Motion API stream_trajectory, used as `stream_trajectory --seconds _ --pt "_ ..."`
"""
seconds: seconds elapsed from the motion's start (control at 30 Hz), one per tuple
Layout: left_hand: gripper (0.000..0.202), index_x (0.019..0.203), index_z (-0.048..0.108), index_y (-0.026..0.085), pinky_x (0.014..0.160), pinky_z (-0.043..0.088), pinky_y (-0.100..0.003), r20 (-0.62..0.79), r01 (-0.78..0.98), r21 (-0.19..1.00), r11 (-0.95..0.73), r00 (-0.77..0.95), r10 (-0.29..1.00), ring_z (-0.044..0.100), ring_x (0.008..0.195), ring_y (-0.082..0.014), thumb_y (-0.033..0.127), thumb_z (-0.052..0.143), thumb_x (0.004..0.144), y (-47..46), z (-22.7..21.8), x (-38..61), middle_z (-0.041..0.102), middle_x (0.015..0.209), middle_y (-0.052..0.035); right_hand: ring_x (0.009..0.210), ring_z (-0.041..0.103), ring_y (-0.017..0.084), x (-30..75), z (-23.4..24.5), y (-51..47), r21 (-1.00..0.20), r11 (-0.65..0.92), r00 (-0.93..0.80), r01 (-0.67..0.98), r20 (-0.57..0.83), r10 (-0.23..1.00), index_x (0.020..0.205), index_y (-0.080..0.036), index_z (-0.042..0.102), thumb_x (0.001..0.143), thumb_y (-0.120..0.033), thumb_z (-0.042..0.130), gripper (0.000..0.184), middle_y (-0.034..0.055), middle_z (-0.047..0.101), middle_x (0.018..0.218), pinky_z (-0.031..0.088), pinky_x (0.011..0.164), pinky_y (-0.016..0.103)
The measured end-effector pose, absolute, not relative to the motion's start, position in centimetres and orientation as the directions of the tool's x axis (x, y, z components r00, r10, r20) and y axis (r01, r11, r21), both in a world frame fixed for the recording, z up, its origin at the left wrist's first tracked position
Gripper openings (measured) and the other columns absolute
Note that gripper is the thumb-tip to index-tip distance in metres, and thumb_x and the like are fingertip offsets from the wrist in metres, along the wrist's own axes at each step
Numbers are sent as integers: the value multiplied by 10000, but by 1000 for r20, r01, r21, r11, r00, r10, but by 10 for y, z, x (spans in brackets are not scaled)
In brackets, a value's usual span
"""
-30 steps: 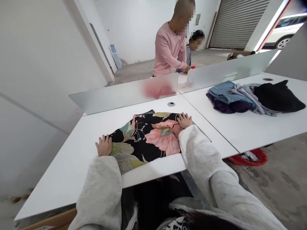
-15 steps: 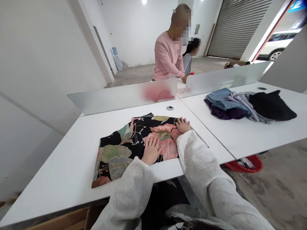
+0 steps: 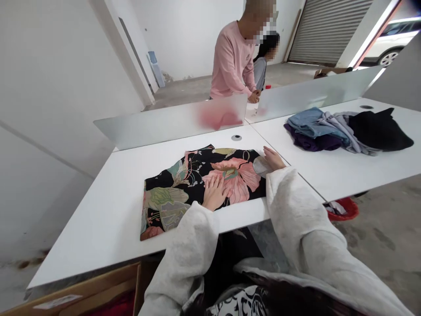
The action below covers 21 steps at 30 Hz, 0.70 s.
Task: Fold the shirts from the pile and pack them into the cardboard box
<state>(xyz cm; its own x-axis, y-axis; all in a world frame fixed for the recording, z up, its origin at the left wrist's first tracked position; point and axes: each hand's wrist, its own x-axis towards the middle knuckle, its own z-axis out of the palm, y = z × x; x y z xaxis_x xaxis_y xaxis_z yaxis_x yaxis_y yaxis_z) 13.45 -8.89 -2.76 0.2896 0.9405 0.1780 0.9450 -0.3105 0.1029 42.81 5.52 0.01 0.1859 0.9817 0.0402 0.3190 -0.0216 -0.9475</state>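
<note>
In the head view, the floral cloth (image 3: 179, 181) lies flat on the table (image 3: 98, 210), its middle beneath the flat, outstretched left hand (image 3: 215, 192); the right hand (image 3: 274, 159), unclenched with fingers straight, rests at its right edge. Its long axis slants from near left to far right.

The garment (image 3: 194, 175) lies on the table (image 3: 108, 197) before me, my left hand (image 3: 215, 193) on its middle, my right hand (image 3: 274, 159) at its right edge. A clothes pile (image 3: 315, 131) sits on the adjoining table (image 3: 329, 175) to the right; behind the divider (image 3: 171, 125) stands a co-worker (image 3: 228, 63). Below table height, a box (image 3: 98, 290) is at left, a bin (image 3: 351, 211) at right.
</note>
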Motion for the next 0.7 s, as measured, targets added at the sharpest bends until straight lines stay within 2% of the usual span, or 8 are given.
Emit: stream_trajectory --seconds 0.07,0.17,0.23,0.33,0.4,0.53,0.6,0.7 --pt "607 1420 348 151 1141 166 -469 175 944 110 -312 291 941 206 1404 -251 494 264 925 -88 -27 135 321 1497 -84 1200 519 193 455 6 31 -984 -23 194 178 12 981 1239 -178 540 889 -357 475 398 127 541 1315 441 963 367" --pt "586 1414 362 170 1134 178 -483 190 939 126 -319 293 937 212 1403 -255 480 279 925 -88 -27 134 326 1493 -88 979 649 202 493 9 -22 -994 -74 146 -84 -85 986 997 -170 650 835 -321 580 232 117 663 1110 517 849 356" --pt "580 1410 371 180 1126 191 -492 197 935 139 -325 296 935 227 1398 -262 483 283 923 -87 -27 134 336 1488 -92 853 681 212 511 5 -64 -975 -175 112 -134 -191 975 860 -149 671 822 -312 593 185 138 683 1050 553 726 330" --pt "589 1407 376 170 1123 197 -502 198 933 143 -330 299 933 234 1394 -269 490 275 923 -87 -28 134 336 1488 -91 825 689 246 515 -10 -126 -933 -299 85 -199 -320 944 785 -150 666 782 -323 625 177 166 697 990 561 619 320" --pt "594 1405 378 158 1126 195 -498 193 935 136 -328 300 934 233 1395 -269 488 265 925 -87 -28 134 336 1487 -91 916 676 276 500 -21 -160 -887 -355 10 -294 -374 927 810 -175 655 756 -359 645 192 167 688 1035 566 687 369" --pt "595 1406 375 144 1131 189 -481 208 937 117 -330 302 930 232 1396 -256 480 253 930 -89 -26 134 336 1486 -95 1157 563 247 449 -35 -193 -788 -288 -30 -544 -325 945 1025 -266 604 727 -348 663 315 94 636 1191 465 947 478" --pt "589 1405 378 153 1134 183 -472 216 937 108 -333 305 927 232 1397 -250 479 257 930 -90 -25 134 338 1485 -95 1177 547 243 427 -34 -189 -735 -272 -31 -621 -323 946 970 -250 605 737 -367 635 262 101 646 1164 422 1000 494" --pt "578 1402 385 164 1134 177 -468 197 937 102 -335 311 930 233 1397 -253 475 278 926 -90 -24 134 343 1483 -97 1136 576 247 409 -30 -162 -679 -278 -23 -680 -360 933 811 -219 586 772 -379 566 166 116 660 1092 426 1015 482"
